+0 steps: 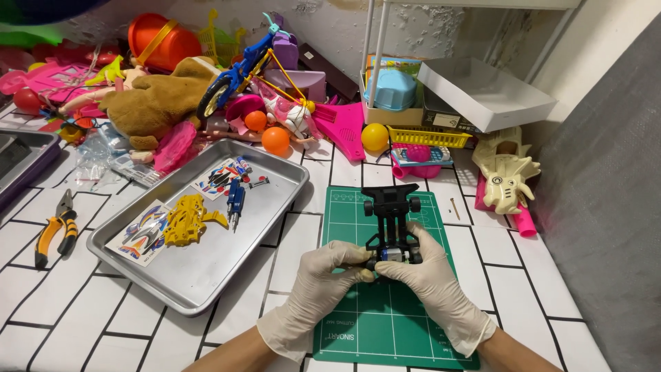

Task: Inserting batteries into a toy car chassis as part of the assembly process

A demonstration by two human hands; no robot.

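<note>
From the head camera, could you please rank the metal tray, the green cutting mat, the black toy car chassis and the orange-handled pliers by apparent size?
1. metal tray
2. green cutting mat, partly hidden by both hands
3. black toy car chassis
4. orange-handled pliers, close to the chassis, so unsure

A single head-worn camera looks steeply down and forward over a white tiled table (296, 241) from the person's own side, close enough that both forearms enter at the bottom edge of the frame. The green cutting mat (358, 324) sits just right of centre in the lower half, squared to the view, so the camera faces straight across the table toward the wall at the top of the frame. The metal tray (206, 275) lies left of centre at an angle, and the heap of toys (206, 89) fills the upper left. A grey surface (606, 207) closes off the right edge. With only this one view, no second angle overlaps it.
</note>
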